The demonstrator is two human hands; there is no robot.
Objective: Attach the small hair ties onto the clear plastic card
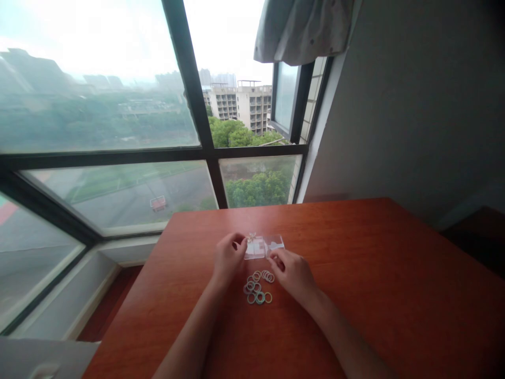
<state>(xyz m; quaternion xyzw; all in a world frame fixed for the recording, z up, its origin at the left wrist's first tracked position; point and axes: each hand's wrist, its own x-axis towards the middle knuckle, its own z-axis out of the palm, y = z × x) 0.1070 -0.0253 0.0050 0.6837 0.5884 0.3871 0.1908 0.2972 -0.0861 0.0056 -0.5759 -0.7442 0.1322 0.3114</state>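
Observation:
A small clear plastic box (254, 249) lies on the table between my hands, with its transparent lid (275, 242) folded out to the right. My left hand (230, 252) is closed, thumb and forefinger pinching at the box's left edge. Beside those fingertips, at the back of the box, sits a small shiny piece (252, 236) whose kind is unclear. My right hand (292, 267) is closed in a pinch at the lid's front edge; what its fingertips hold is too small to tell. Several pale and greenish rings (259, 298) lie loosely grouped in front of the box.
The reddish-brown wooden table (355, 252) reaches toward a dark window frame (158, 158). A pale curtain (303, 31) hangs at the upper right, near an opened window pane (286, 95). A grey wall (402, 116) rises on the right.

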